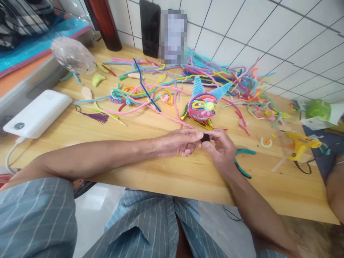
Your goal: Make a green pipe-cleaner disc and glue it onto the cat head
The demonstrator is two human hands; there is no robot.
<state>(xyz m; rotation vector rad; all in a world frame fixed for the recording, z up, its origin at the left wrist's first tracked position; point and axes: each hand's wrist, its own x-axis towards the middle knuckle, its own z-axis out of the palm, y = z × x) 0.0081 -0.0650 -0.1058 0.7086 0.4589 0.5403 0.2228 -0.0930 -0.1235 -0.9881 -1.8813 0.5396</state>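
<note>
Between the fingertips of both hands is a small dark piece (205, 138), too small to name. My left hand (181, 142) pinches its left side, fingers curled. My right hand (221, 146) grips it from the right with thumb and fingers. Just beyond the hands sits a round figure wrapped in colourful pipe cleaners (202, 107), with two pointed blue ears (198, 86). A yellow tool (201, 123) lies in front of it, partly hidden. Teal-handled pliers (244, 152) rest right beside my right hand, their head hidden.
Loose pipe cleaners (158, 87) spread across the table (150, 172), piled against the tiled wall (223, 32). A yellow glue gun (298, 145) lies at right, near another person's arm (335, 190). At left are a white power bank (37, 113) and purple tassel (95, 116). Two phones (149, 28) lean on the wall.
</note>
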